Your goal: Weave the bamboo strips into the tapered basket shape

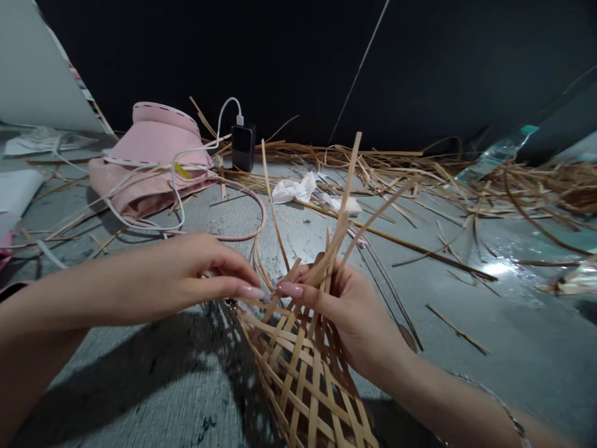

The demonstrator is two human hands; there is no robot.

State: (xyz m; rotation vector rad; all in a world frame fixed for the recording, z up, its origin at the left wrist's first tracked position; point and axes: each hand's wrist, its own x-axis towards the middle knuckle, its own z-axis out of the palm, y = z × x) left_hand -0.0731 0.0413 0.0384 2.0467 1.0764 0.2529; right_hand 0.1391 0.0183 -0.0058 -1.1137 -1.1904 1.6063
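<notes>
A partly woven basket (pixel 303 373) of flat tan strips, like bamboo or cane, stands in open lattice before me. Long loose strip ends (pixel 352 180) rise from its upper edge. Wrapped round that edge from the right, my right hand (pixel 359 311) is closed, its thumb pressing the gathered strips from the front. My left hand (pixel 219 270) comes in from the left, slightly blurred. Its thumb and fingers pinch together at the basket's upper left edge, apparently on a strip; the fingertips partly hide it.
Behind the basket lie a pink sun visor (pixel 156 140), a black power bank (pixel 243 147) with a white cable, and crumpled tissue (pixel 295 188). Loose strips (pixel 396 168) heap along the dark wall. A clear plastic bottle (pixel 497 152) lies among them at right.
</notes>
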